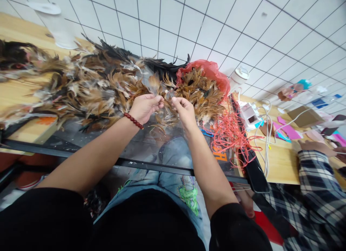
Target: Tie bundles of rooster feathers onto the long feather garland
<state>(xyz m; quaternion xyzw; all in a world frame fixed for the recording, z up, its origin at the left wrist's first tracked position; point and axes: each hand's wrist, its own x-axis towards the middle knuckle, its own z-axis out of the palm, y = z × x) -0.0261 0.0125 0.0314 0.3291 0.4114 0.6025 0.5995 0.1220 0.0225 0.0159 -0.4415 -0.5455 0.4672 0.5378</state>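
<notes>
Both my hands are raised close together over a dark glossy board (135, 143), their fingertips a short gap apart. My left hand (147, 107), with a dark red bead bracelet (133, 120) at the wrist, pinches what looks like a feather (154, 82). Thumb and forefinger of my right hand (185, 111) are also closed in a pinch, seemingly on a wispy feather; its exact outline blurs into those behind. A wide heap of brown, cream and black feathers (94, 89) spreads to the left. At the right, brown feathers (200, 89) fill a red plastic bag (213, 72).
Tangled red string (229, 135) lies right of my hands, near a blue tool (207, 132). A phone (258, 175) sits by the board's right edge. Farther right are white cables (267, 143), pink paper (288, 130) and another person's checked sleeve (313, 171). A tiled wall (175, 24) stands behind.
</notes>
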